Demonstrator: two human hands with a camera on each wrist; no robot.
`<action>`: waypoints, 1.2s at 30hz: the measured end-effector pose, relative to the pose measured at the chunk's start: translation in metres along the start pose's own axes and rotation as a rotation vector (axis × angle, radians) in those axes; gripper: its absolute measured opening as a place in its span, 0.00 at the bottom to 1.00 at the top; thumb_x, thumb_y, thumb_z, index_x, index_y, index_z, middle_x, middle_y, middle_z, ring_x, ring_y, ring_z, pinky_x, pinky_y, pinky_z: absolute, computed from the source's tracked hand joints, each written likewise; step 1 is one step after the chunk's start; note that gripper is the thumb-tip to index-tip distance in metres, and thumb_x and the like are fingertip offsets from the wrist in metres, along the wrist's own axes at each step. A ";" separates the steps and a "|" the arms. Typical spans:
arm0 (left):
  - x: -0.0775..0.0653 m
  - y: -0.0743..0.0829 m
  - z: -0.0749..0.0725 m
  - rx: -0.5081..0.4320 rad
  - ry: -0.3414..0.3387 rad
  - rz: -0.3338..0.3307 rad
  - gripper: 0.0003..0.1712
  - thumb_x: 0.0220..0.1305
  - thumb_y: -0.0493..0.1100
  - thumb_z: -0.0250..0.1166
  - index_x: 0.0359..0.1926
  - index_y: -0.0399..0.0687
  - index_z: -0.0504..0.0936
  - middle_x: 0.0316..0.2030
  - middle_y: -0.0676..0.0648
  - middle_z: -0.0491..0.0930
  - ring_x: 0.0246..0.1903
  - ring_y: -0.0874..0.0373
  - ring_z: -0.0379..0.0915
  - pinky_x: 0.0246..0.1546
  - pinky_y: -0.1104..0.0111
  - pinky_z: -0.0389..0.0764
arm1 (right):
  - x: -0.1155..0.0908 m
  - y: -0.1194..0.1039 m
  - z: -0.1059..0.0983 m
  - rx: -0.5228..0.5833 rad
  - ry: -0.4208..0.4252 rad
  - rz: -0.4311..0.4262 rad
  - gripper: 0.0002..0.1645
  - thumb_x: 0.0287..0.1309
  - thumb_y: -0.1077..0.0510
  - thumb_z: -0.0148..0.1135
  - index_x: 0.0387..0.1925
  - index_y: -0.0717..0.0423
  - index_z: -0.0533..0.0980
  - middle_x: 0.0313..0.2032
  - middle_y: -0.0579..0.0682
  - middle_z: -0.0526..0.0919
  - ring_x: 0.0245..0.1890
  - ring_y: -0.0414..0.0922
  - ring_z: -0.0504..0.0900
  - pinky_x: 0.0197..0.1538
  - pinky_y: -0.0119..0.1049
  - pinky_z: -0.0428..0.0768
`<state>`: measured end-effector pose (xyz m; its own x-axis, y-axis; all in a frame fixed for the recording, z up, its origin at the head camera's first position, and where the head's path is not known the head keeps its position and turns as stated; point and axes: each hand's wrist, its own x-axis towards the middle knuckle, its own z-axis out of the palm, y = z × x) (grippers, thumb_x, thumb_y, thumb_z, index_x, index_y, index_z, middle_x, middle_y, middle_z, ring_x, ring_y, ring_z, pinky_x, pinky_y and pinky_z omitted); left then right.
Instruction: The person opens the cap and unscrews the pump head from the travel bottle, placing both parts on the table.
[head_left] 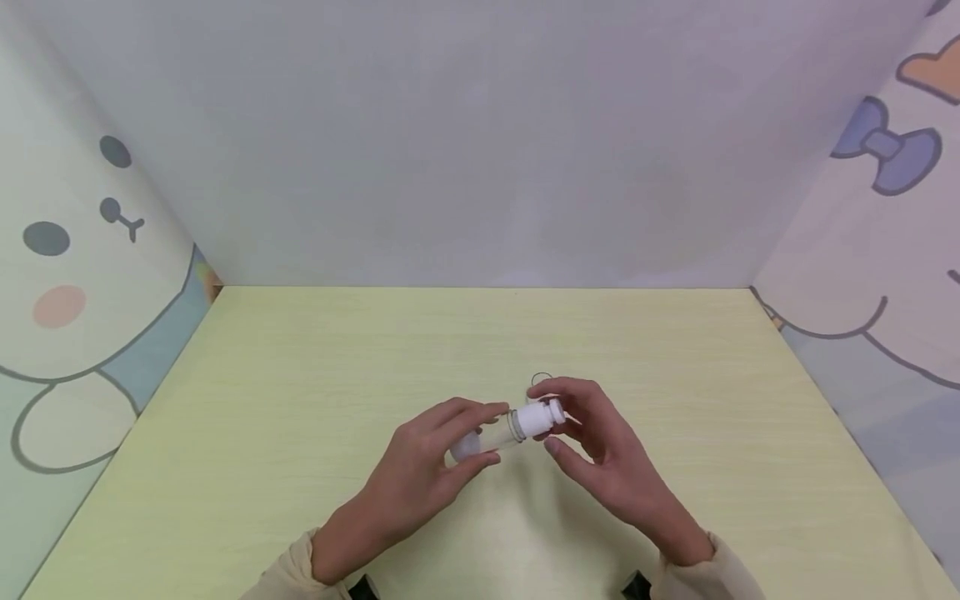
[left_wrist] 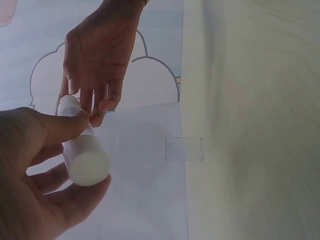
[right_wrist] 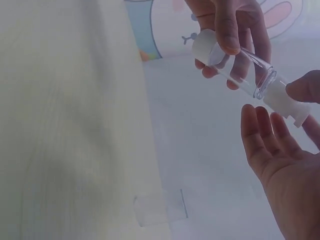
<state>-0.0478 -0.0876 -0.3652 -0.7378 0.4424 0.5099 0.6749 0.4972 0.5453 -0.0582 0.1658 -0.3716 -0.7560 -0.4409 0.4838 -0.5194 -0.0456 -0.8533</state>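
A small clear bottle (head_left: 495, 434) with a white base and a white nozzle top (head_left: 536, 418) is held tilted above the table. My left hand (head_left: 422, 462) grips it between thumb and fingers near the base; the clear middle (right_wrist: 242, 75) shows in the right wrist view. Around the nozzle end, my right hand (head_left: 611, 457) spreads its fingers loosely, thumb on the near side and fingers beyond. In the right wrist view its thumb (right_wrist: 306, 87) overlaps the white top. A clear cap (left_wrist: 184, 149) stands on the table, partly hidden behind the right fingers in the head view.
The pale wooden table (head_left: 337, 358) stretches out around both hands. A plain whitish wall (head_left: 480, 150) rises at its far edge, with cartoon-printed panels on the left (head_left: 67, 275) and right (head_left: 862, 250).
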 end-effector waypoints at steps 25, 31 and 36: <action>-0.001 0.005 0.002 -0.024 -0.031 -0.013 0.32 0.58 0.42 0.80 0.64 0.57 0.80 0.51 0.57 0.83 0.45 0.66 0.82 0.41 0.75 0.83 | -0.003 0.001 0.005 0.304 0.110 0.189 0.23 0.64 0.77 0.60 0.57 0.60 0.70 0.56 0.47 0.76 0.55 0.38 0.78 0.55 0.24 0.81; -0.001 0.006 0.002 -0.029 -0.034 -0.022 0.32 0.59 0.42 0.79 0.64 0.56 0.80 0.51 0.56 0.83 0.45 0.64 0.82 0.42 0.75 0.83 | -0.003 0.000 0.005 0.304 0.087 0.150 0.23 0.65 0.79 0.56 0.60 0.69 0.67 0.57 0.49 0.78 0.55 0.40 0.78 0.58 0.25 0.80; 0.000 0.007 0.002 -0.031 -0.035 -0.022 0.32 0.59 0.42 0.79 0.64 0.56 0.80 0.51 0.56 0.84 0.44 0.65 0.82 0.41 0.75 0.83 | -0.003 0.002 0.006 0.307 0.085 0.112 0.26 0.64 0.82 0.54 0.61 0.71 0.66 0.57 0.50 0.78 0.56 0.41 0.78 0.58 0.25 0.79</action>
<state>-0.0429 -0.0830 -0.3631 -0.7519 0.4576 0.4746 0.6584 0.4838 0.5766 -0.0548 0.1618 -0.3755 -0.8388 -0.3824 0.3875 -0.2972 -0.2747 -0.9145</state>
